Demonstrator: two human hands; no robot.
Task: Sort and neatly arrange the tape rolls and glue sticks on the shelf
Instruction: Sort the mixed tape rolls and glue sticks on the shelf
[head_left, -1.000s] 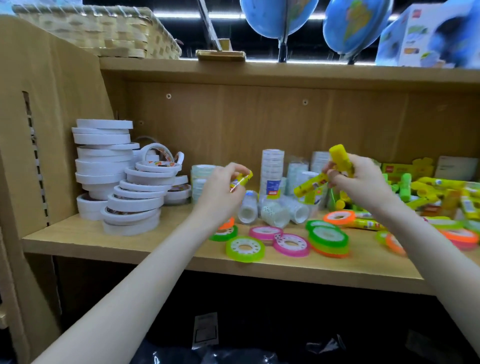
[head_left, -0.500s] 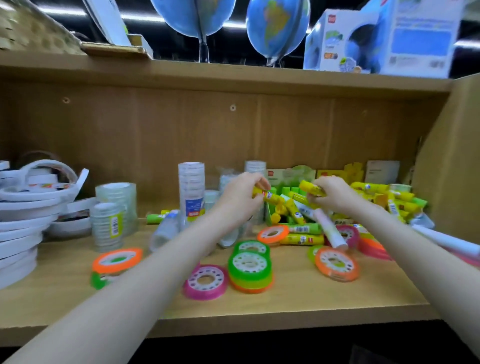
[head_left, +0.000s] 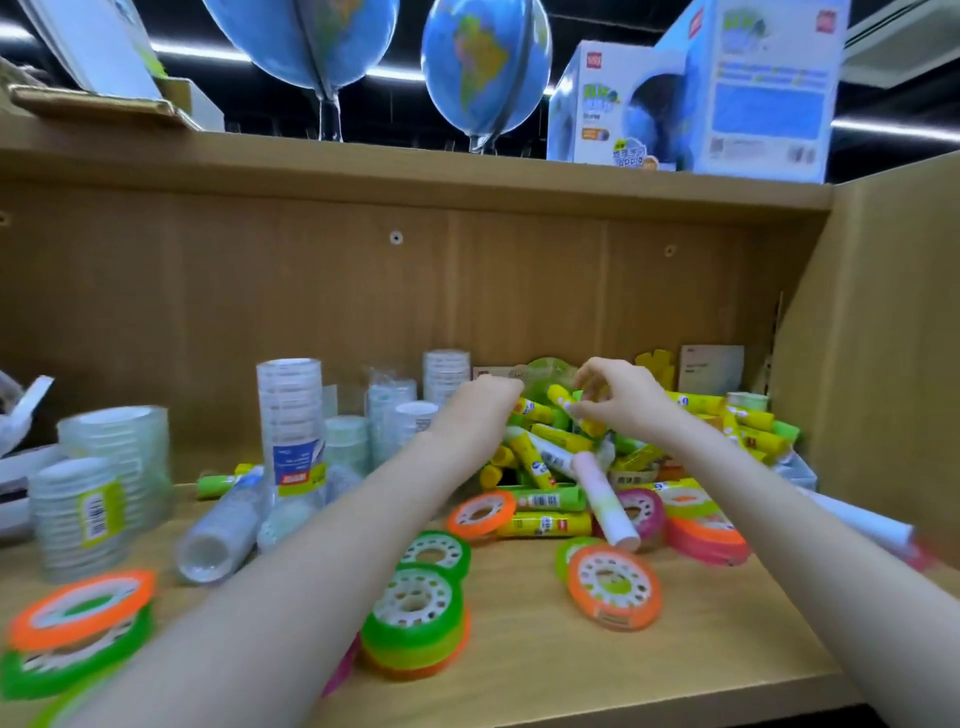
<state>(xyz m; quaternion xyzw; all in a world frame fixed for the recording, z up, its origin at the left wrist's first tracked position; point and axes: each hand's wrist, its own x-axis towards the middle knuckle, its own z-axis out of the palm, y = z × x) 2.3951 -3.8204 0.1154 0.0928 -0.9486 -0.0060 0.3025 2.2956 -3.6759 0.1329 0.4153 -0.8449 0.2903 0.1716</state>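
— Where are the glue sticks right now?

— Heaped in a loose pile of glue sticks (head_left: 550, 452) at the far right of the shelf (head_left: 649, 654), yellow and green ones crossing each other. Both my hands are over that pile. My left hand (head_left: 480, 410) is curled down into it with the knuckles toward me; its fingertips are hidden, so I cannot tell what my grip on that side holds. My right hand (head_left: 621, 397) hovers just beside it, fingers bent and spread, thumb and fingertips touching a yellow glue stick (head_left: 563, 402) at the top of the heap.

— And the tape?

— Neon tape rolls lie flat nearer to me: a green and orange stack (head_left: 415, 623) between my forearms, an orange roll (head_left: 613, 587) to the right of it, a pink roll (head_left: 641, 517) near the pile, and an orange and green pair (head_left: 78, 634) at the near left, blurred. Clear tape rolls (head_left: 291, 421) stand in columns at the left and middle, one sleeve tipped on its side.

— Anything else around?

— A white and pink tube (head_left: 605, 501) leans out of the pile. On the board above, two globes (head_left: 483, 73) and a boxed globe (head_left: 691, 104).
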